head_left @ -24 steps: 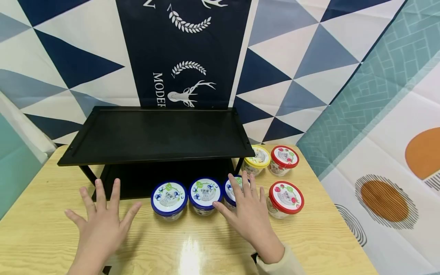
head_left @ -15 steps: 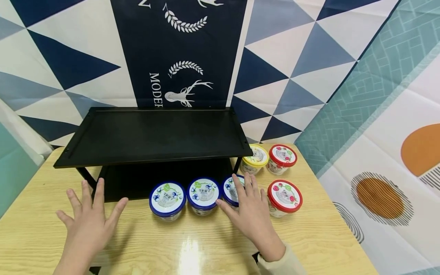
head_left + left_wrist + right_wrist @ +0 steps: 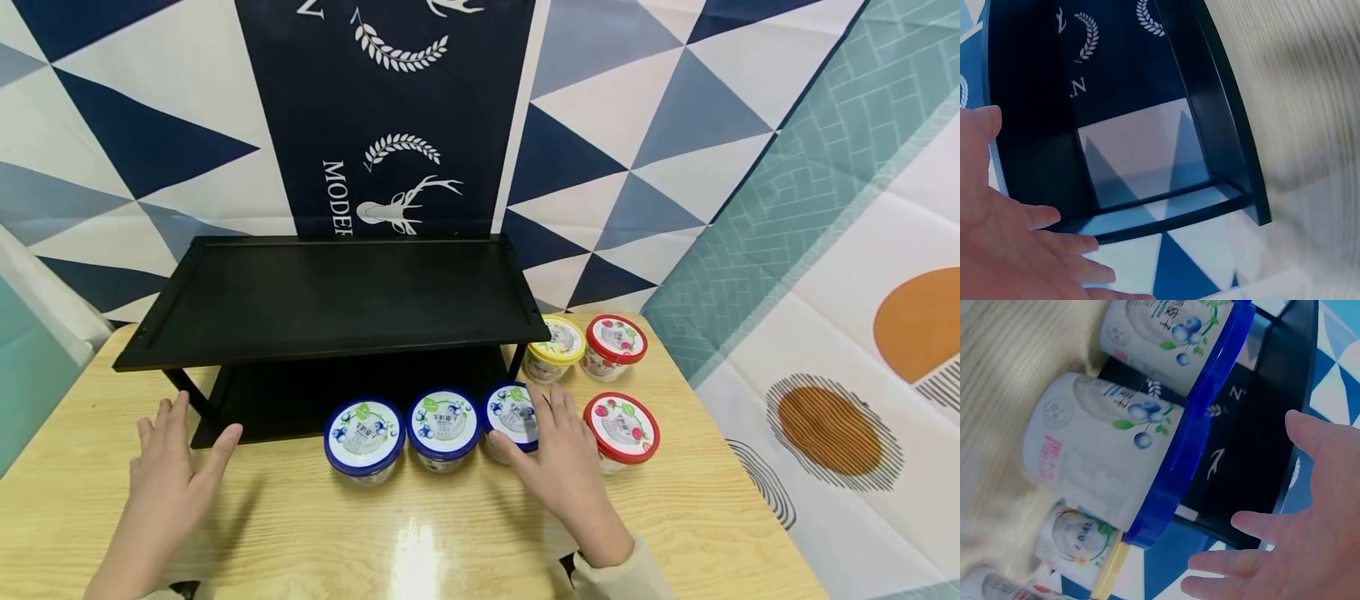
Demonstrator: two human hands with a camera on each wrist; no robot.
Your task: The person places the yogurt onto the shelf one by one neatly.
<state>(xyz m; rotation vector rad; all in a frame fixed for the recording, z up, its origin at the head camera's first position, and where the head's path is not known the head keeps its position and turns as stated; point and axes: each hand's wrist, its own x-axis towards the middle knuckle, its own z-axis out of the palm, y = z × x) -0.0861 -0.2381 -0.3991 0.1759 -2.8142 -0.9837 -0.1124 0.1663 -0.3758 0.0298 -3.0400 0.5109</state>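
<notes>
Pale wood-grained surface (image 3: 337, 533), open at the front; smooth black rectangular shelf (image 3: 337, 292), straight-edged; left hand (image 3: 161, 475), fingers apart, near its front left; right hand (image 3: 562, 467), fingers apart, over the round, rightmost blue-lidded cup (image 3: 512, 412) before the shelf.

And there's "MODE", sideways on the dark panel (image 3: 412, 104) at my ten o'clock, "N" at eleven; near six, my blue lids (image 3: 445, 423) read "牛奶", smaller characters unclear!

Glossy blue-rimmed round plastic lids (image 3: 445, 423), shiny pale wood-grained table (image 3: 322, 533), 6 o'clock; smooth black rectangular shelf (image 3: 337, 296), 9 o'clock.
</notes>
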